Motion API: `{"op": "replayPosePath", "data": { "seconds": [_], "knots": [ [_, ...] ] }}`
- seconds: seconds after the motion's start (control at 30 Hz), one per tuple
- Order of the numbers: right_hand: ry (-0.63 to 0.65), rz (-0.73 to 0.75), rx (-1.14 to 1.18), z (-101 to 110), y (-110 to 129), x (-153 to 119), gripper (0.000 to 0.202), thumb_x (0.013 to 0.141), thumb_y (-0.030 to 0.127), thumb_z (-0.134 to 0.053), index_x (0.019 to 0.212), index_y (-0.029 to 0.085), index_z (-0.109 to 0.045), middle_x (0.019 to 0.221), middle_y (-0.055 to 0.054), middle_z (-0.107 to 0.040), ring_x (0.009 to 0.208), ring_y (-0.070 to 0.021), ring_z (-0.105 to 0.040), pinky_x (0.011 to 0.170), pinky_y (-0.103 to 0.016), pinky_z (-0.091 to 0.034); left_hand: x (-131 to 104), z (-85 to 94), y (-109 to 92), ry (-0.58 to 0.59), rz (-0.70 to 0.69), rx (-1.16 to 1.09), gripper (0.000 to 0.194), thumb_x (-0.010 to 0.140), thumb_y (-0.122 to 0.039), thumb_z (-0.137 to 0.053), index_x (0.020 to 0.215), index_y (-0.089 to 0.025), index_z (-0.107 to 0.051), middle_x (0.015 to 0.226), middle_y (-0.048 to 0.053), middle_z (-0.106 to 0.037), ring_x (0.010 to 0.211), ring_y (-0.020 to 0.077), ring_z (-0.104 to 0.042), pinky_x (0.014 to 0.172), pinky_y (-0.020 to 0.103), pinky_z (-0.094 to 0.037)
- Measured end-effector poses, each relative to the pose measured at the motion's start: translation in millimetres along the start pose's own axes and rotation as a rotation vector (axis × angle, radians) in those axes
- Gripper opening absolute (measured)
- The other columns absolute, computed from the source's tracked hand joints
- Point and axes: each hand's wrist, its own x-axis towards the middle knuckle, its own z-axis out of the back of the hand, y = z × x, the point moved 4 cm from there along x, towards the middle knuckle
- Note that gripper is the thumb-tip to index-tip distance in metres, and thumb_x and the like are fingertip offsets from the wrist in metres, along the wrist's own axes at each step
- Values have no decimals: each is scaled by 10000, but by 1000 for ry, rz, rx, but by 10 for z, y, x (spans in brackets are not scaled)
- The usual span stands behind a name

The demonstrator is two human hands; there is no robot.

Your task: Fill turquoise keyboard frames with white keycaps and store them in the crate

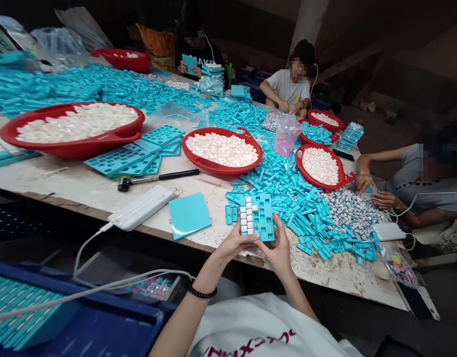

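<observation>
Between my two hands, near the table's front edge, is a turquoise plastic panel (264, 213) with square openings. White keycap-like pieces (247, 216) fill columns on its left part; the openings on the right show no white pieces. My left hand (236, 242) grips the panel's lower left, thumb on its front. My right hand (278, 248) closes on the lower right corner. Just left of the hands lies a flat turquoise square plate (190, 215). A red basin (223, 168) of white pieces stands behind the panel. Loose turquoise strips (288, 198) lie close beside it.
A black-handled hammer (157, 179) and a white power strip (142, 208) lie left on the table. More red basins (117, 141) hold white pieces. Several co-workers sit around the table; one's hands (377, 193) work at right. A blue crate (117, 317) stands below left, with a white cable crossing it.
</observation>
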Motion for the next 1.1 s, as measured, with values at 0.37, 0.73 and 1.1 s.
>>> {"op": "replayPosePath", "data": {
  "seconds": [0.37,0.73,1.1],
  "knots": [
    [-84,-198,495,-340,144,37,998,764,299,-835,1576,265,-256,1408,-116,-573,1236,-257,-616,1068,-411,-507,-5,63,5,-62,-17,-126,749,595,-100,-816,1296,-222,-580,1108,76,-768,1002,296,-737,872,419,-620],
    [-84,-213,521,-475,32,18,772,809,333,-802,1496,268,-455,1420,-90,-583,1270,-263,-596,1090,-399,-488,20,141,20,-143,-3,-209,584,630,-70,-747,1198,-169,-656,964,63,-787,893,251,-754,800,351,-635],
    [-30,-152,552,-469,174,45,722,885,357,-717,1525,255,-398,1469,-102,-537,1315,-255,-567,1130,-410,-458,-34,122,-9,-146,-65,-217,680,631,-144,-813,1279,-193,-611,1058,70,-779,961,270,-746,817,351,-628]
  ]
}}
